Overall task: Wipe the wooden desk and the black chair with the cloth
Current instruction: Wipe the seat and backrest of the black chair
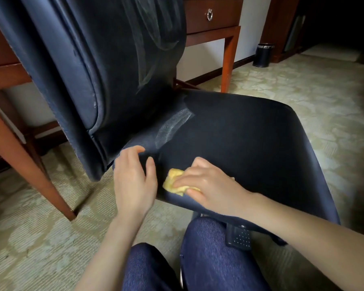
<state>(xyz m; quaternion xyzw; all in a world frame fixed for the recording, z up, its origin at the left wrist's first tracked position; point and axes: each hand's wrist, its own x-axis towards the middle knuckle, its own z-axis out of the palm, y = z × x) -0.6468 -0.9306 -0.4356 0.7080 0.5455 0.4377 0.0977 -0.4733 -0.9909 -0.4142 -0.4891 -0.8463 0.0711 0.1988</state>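
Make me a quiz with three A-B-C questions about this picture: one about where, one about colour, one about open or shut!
1. Where is the cloth? A. on the chair seat B. on the desk C. on the carpet
2. What colour is the cloth? A. blue B. yellow C. white
3. The desk drawer is: A. shut B. wide open C. missing
Answers: 1 A, the right hand presses it on the seat. 2 B, yellow shows beside the hand. 3 A, its front sits flush.
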